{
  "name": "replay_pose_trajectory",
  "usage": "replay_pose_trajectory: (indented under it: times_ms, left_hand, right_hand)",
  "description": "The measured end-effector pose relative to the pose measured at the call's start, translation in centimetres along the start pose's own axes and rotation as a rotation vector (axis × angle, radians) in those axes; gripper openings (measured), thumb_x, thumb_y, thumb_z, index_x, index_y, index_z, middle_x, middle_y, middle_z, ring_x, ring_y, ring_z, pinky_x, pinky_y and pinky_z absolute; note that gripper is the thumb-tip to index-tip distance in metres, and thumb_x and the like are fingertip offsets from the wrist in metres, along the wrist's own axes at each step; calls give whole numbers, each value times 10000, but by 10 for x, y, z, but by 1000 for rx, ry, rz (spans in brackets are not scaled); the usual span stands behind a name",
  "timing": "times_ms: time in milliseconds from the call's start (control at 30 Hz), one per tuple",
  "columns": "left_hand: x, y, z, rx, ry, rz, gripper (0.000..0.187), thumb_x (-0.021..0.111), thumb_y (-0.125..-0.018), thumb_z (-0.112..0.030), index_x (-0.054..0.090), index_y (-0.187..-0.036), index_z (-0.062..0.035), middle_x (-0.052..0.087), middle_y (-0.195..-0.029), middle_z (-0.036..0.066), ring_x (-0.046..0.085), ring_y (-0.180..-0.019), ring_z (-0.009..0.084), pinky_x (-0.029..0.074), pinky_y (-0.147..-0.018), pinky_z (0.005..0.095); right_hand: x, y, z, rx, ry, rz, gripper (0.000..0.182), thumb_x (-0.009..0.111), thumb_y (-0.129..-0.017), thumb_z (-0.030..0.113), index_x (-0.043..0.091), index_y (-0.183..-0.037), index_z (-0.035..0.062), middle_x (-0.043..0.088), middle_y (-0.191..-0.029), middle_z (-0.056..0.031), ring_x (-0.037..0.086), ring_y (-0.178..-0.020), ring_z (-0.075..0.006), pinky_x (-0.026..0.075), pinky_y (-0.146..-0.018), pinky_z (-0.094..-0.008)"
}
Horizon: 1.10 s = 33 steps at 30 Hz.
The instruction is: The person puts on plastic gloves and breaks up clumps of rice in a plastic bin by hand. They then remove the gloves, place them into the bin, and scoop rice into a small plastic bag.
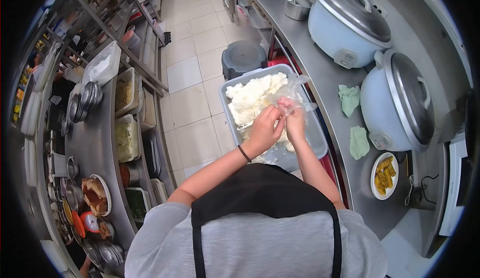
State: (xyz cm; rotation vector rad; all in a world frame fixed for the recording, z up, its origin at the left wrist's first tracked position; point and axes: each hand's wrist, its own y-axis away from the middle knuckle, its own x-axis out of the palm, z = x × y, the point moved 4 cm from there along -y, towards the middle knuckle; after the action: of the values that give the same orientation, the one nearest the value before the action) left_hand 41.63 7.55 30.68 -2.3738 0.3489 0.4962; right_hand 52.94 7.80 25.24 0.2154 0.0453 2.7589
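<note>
A grey-blue tub (316,137) in front of me holds a heap of white cooked rice (255,95). Over it my two hands meet, fingers bent and pinched together. My left hand (267,128), with a dark band at its wrist, touches the fingers of my right hand (293,118). Between and beyond the fingers spreads thin, crumpled clear plastic (295,94), which looks like a bag or disposable glove. Beside my left hand, a pale utensil handle (245,126) lies on the rice.
Two large blue rice cookers (336,28) stand on the steel counter at right, near green cloths (359,143) and a plate of yellow-brown food (384,175). Beyond the tub is a grey stool (244,58). A steel worktable (95,145) with bowls and food containers lines the left.
</note>
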Motion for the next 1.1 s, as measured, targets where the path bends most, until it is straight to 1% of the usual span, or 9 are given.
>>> replay_pose_trajectory:
  times_ms: [100,200,267,433,500,600,733,967,1100]
  left_hand:
    - [-2,1,1,-65,29,-11,76,554,-744,7,518,-812,3,499,-731,116,548,-643,233,447,-562,302]
    - [-2,2,-6,-91,50,-26,83,558,-741,-3,514,-811,-2,495,-735,114,542,-653,232,443,-572,304]
    - [-2,3,-12,-63,34,-28,92,568,-735,-13,514,-810,-7,495,-741,113,535,-665,233,439,-581,306]
    - [10,14,-26,313,-144,163,192,636,-682,-103,526,-827,-42,497,-809,83,487,-719,253,407,-618,328]
    - [6,16,-36,340,-146,134,203,642,-679,-110,529,-836,-47,497,-825,80,488,-719,253,409,-621,327]
    - [0,15,-40,273,-137,73,218,647,-679,-113,532,-855,-55,493,-853,79,492,-742,259,415,-636,330]
    - [11,13,-22,-44,18,25,181,625,-700,-86,538,-854,-44,515,-832,110,519,-772,296,426,-656,354]
    - [49,35,-16,-37,240,359,77,561,-744,-38,540,-808,-2,552,-758,170,545,-711,339,433,-633,368]
    - [60,40,-5,-92,247,554,92,557,-755,-56,545,-827,0,562,-798,165,552,-736,324,438,-651,360]
  right_hand:
    - [0,15,24,-360,312,-13,252,472,-787,5,559,-1024,13,518,-1112,-150,529,-975,-207,418,-833,-307]
    - [9,23,37,-476,951,178,299,462,-792,40,533,-1082,25,450,-1192,-170,461,-1074,-287,396,-874,-313]
    - [3,20,20,-465,906,137,286,453,-796,61,547,-1064,32,463,-1170,-165,457,-1072,-299,393,-876,-319]
    - [1,5,-10,-865,1350,295,313,465,-805,161,529,-1092,54,485,-1132,-134,443,-1085,-309,352,-925,-378]
    - [-3,-21,-23,-262,622,609,579,508,-784,447,414,-1237,98,400,-1253,-131,368,-1153,-340,289,-969,-451]
    - [-6,-22,-25,68,-98,381,908,418,-654,735,203,-1359,205,192,-1392,-114,242,-1224,-390,242,-964,-542]
    - [-1,-3,-6,346,-870,422,999,330,-578,827,53,-1373,292,33,-1424,-126,138,-1252,-443,221,-957,-584]
    - [-41,-13,-36,254,-733,-182,847,390,-716,709,72,-1372,278,81,-1415,-128,158,-1264,-395,199,-939,-602]
    - [-62,-19,-44,96,-494,-209,608,519,-800,419,295,-1300,154,342,-1275,-120,356,-1158,-251,310,-920,-427]
